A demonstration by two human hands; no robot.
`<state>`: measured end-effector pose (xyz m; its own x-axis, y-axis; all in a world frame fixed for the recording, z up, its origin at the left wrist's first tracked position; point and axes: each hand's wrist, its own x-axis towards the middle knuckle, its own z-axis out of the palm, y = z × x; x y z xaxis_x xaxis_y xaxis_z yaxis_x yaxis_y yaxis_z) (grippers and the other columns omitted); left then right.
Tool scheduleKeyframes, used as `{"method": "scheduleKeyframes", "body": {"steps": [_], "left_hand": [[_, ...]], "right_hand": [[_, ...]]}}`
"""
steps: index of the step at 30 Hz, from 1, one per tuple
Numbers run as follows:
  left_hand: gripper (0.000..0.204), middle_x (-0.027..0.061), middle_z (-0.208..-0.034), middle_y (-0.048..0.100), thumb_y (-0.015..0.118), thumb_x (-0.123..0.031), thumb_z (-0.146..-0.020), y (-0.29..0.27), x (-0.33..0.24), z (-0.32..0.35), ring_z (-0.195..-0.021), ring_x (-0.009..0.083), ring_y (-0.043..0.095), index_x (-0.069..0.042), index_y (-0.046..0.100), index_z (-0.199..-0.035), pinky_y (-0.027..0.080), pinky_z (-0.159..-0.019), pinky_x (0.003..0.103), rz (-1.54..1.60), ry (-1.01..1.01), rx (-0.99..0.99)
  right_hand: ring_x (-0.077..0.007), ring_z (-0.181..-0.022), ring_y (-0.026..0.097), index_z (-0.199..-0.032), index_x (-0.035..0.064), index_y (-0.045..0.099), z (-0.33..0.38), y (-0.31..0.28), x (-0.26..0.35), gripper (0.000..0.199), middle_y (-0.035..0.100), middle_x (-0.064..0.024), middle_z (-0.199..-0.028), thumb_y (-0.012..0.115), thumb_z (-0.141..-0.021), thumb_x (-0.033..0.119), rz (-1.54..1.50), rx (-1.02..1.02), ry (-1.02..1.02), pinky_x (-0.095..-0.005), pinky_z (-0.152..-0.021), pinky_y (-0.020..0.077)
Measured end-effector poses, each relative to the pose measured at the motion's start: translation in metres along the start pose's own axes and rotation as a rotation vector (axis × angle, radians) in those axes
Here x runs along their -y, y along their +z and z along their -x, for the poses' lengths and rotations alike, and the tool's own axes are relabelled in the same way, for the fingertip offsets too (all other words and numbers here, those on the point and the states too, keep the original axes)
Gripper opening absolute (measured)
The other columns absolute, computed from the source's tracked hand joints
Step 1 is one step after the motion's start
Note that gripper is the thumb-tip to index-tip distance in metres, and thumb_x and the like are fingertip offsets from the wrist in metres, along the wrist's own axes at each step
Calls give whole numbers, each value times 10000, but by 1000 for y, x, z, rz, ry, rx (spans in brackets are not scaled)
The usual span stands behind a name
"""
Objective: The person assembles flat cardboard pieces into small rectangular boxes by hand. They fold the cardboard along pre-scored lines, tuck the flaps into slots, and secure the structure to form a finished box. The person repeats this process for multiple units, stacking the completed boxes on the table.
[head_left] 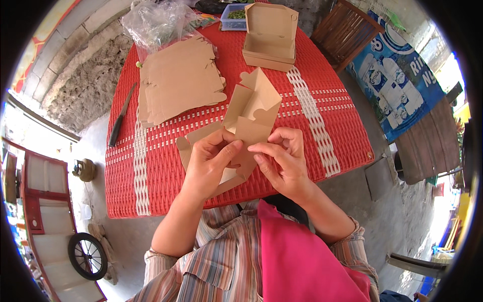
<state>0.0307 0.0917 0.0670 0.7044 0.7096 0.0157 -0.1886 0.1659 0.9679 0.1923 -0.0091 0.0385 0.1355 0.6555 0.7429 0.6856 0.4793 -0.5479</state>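
Cardboard [254, 128], plain brown and partly folded into a box with raised walls and rounded tabs, sits between my hands over the near part of the table, about midway across. My left hand [209, 161] is closed in a pinch, its thumb laid along one panel and the fingers bent against it, so it has hold of the piece. My right hand [288, 158] is half curled, index finger and thumb close together at the right side of the same panel; whether they grip it or only touch it, I can't quite tell from this angle.

Beneath is a red woven tabletop [347, 146] with white bands. Far and left lies a stack of flat brown cardboard blanks [181, 80], a crumpled clear plastic bag [157, 25] at its far end. Left of the stack is a black-handled knife [116, 126]. Far and right of centre stands a brown cardboard box with its lid open [270, 43]; just left of it, a blue plastic tub [233, 24] holds green leaves.
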Motion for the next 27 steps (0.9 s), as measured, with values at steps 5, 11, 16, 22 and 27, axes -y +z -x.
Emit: {"method": "scheduleKeyframes", "body": {"steps": [5,11,16,22,27], "left_hand": [[120,-34,-854,650,599,-174,-1014,4,-39,-17,-763,27,610,-67,631,-971,529,-660,200,-149,15,-76],[109,-21,-834,636,576,-161,-1030,-1,-56,-51,-752,37,612,-60,591,-994,536,-663,203,-81,270,-143],[110,-23,-759,556,560,-79,-1027,3,-88,-54,-723,32,545,6,560,-958,579,-676,251,-163,489,-244],[126,-48,-744,514,589,-100,-1018,-37,-80,-78,-687,11,459,-30,564,-916,477,-622,206,-226,414,-217],[101,-12,-864,628,595,-128,-1018,-54,-25,-93,-803,58,589,-39,600,-972,514,-742,245,74,164,-184]], "right_hand": [[-241,-967,570,-1194,105,665,-20,-4,7,370,447,-123,-1176,770,-839,84,83,97,-44,-362,-792,536],[-246,-933,627,-1239,82,598,-77,6,1,471,442,-139,-1193,795,-811,92,147,98,-55,-366,-776,559],[-245,-884,640,-1234,64,598,-107,10,-12,485,485,-127,-1149,754,-780,-4,158,97,-270,-354,-721,574],[-205,-880,603,-1253,35,598,-119,27,-28,522,507,-112,-1082,665,-764,-135,16,205,-241,-297,-698,554],[-205,-951,576,-1202,74,611,-119,21,-60,387,482,-76,-1053,683,-832,-15,-235,521,44,-318,-814,507]]}}
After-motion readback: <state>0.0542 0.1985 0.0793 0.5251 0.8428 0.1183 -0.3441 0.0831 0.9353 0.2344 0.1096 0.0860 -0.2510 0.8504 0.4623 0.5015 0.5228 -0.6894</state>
